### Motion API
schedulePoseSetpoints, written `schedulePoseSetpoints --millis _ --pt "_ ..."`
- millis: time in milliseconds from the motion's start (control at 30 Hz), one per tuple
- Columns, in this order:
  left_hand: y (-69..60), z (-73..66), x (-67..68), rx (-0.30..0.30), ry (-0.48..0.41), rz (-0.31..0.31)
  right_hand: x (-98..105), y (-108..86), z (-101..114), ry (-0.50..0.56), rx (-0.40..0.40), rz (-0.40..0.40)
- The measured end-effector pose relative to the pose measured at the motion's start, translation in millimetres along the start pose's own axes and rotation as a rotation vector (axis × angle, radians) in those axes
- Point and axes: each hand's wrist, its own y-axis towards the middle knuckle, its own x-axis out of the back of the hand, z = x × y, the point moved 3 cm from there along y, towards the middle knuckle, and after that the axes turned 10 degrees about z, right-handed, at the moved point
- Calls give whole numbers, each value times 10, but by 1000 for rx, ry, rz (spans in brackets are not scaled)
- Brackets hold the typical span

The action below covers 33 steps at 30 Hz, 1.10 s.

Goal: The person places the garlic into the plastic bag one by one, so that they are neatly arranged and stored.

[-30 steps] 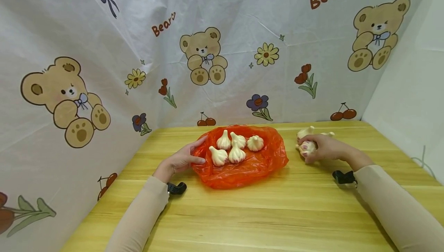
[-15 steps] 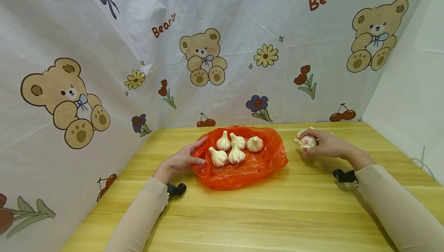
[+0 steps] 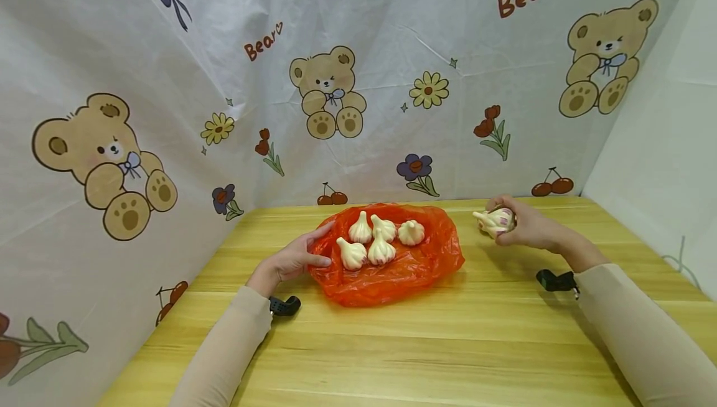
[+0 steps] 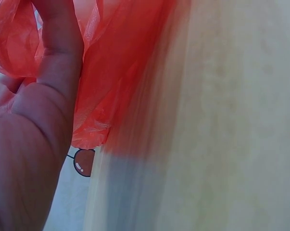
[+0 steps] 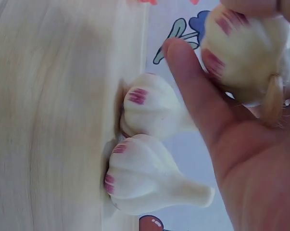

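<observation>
Several garlic bulbs [image 3: 382, 250] lie in a red plastic bag [image 3: 386, 292] spread wide on the wooden table. At the bag's left edge my left hand [image 3: 290, 260] holds the plastic between thumb and fingers; the left wrist view shows the red film [image 4: 111, 72] around that hand [image 4: 39, 110]. To the right of the bag, my right hand [image 3: 526, 226] grips a garlic bulb [image 3: 497, 222] above the table. In the right wrist view this bulb [image 5: 250, 53] is between the thumb and fingers, and two other bulbs [image 5: 152, 103] [image 5: 149, 178] stand on the table beside the hand.
The light wooden table [image 3: 381, 357] reaches back to a white cloth [image 3: 381, 170] printed with bears and flowers. A white wall [image 3: 666, 164] stands on the right, with a thin cable [image 3: 681, 264] near the table's right edge.
My right hand has lifted the garlic bulb off the table and moved slightly up. The left hand and the bag have stayed in place.
</observation>
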Motion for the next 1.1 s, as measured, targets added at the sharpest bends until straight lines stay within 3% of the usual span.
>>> schedulePoseSetpoints --millis 433,767,1100 --pt "2 7 -6 8 -5 -9 15 -17 169 29 -53 -24" --pt "17 -2 9 1 1 7 15 12 308 0 -9 -70" --pt "9 -5 2 -9 -6 12 -31 111 446 22 65 -40"
